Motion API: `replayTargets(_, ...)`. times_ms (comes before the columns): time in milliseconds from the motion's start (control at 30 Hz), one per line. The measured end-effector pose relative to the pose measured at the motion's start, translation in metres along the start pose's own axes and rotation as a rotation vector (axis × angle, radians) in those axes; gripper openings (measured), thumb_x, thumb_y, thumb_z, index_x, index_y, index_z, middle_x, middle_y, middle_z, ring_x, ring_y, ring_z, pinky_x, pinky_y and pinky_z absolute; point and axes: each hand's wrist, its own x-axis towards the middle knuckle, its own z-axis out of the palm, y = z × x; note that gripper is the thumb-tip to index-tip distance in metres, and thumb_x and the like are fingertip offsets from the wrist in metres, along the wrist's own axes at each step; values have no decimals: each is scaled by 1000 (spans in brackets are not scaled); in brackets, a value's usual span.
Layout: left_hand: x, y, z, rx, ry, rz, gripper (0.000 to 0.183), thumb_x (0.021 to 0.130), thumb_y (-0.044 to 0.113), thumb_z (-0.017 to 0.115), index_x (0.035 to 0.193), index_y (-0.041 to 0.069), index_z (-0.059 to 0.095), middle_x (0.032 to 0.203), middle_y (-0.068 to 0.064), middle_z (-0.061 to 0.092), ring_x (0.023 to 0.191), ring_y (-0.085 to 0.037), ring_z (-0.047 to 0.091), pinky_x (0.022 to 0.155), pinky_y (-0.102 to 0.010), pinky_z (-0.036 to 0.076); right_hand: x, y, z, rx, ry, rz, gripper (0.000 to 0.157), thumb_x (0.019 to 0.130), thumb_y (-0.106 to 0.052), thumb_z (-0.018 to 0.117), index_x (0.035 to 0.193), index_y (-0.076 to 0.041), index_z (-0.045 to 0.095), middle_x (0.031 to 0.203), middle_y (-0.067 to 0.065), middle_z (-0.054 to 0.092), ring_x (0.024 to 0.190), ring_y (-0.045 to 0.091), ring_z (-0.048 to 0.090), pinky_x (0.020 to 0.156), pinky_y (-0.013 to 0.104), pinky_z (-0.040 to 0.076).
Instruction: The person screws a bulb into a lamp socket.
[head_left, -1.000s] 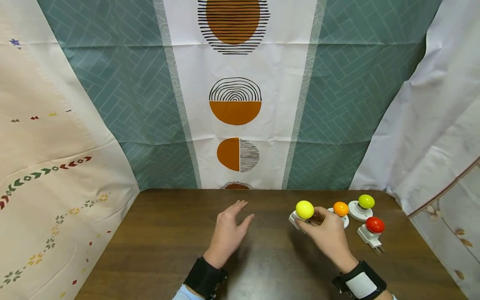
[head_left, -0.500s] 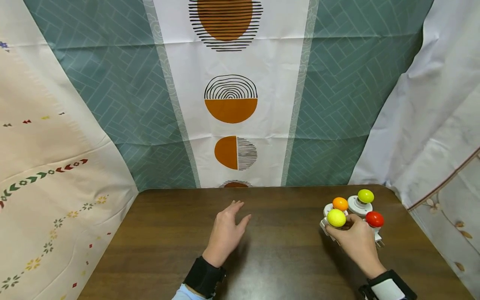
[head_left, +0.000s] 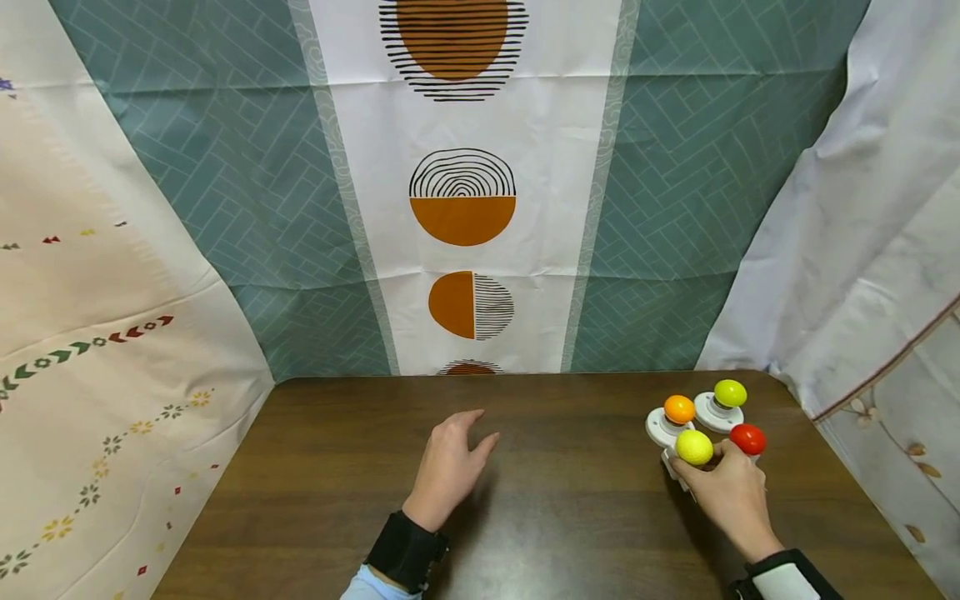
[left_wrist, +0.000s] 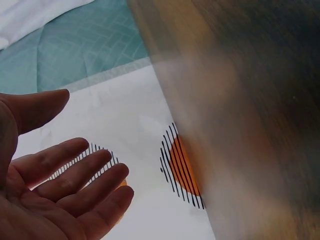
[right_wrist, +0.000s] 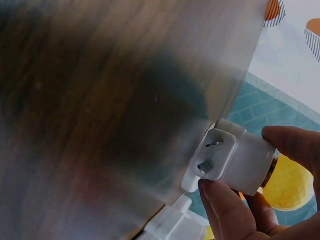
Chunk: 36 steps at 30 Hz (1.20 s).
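My right hand pinches a white plug-in bulb holder with a yellow bulb screwed in it. In the right wrist view, the thumb is on one side of the holder and fingers are on the other; its plug end faces the table. Just beyond the hand, a red bulb shows, its white holder mostly hidden. An orange bulb sits on a round white base behind the yellow one. My left hand hovers over the table, fingers relaxed and holding nothing.
A lime-green bulb on another round white base stands at the back right of the brown wooden table. Patterned cloth hangs behind the table's far edge, with light cloths at both sides.
My right hand has carried the yellow bulb and its holder rightward, to in front of the orange bulb and beside the red one. The left hand has stayed nearly in place.
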Motion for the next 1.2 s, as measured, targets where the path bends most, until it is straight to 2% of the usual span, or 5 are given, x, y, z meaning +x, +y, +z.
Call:
replayTargets(367,2,-11,5,-122,-30,-73,47,83,38,69,121,11,59,121,-2,57,113,-17,51,90,-35,42,3,12,2,-26,-11,3,53,72,-50,73,85,-2,54,68,4,56,66,27,53,54,37,37)
replayTargets(700,3,-16,6,-152,-7,-69,51,81,41,70,119,9,60,118,-3,58,112,-19,51,92,-38,41,7,16,7,-21,-13,25,58,72,-54,71,88,-1,54,73,6,57,68,28,53,54,37,38)
replayTargets(833,3,-17,4,-147,-14,-65,51,81,42,69,119,9,60,118,-4,58,112,-21,51,91,-38,41,6,15,5,-27,-21,24,64,72,-57,71,96,0,56,80,11,60,73,32,56,58,42,41)
replayTargets(1033,7,-15,-6,-131,18,-73,51,82,40,69,120,9,59,122,-5,56,114,-21,49,93,-39,40,-2,-9,-15,-28,7,-12,88,74,-65,63,123,7,47,109,26,57,92,45,52,72,54,41)
replayTargets(1200,10,-10,-19,-78,53,-87,54,81,42,69,123,9,58,129,-10,52,122,-25,42,99,-43,33,-7,-47,-29,29,96,-174,85,78,-56,65,133,4,39,124,25,49,105,44,48,83,59,39)
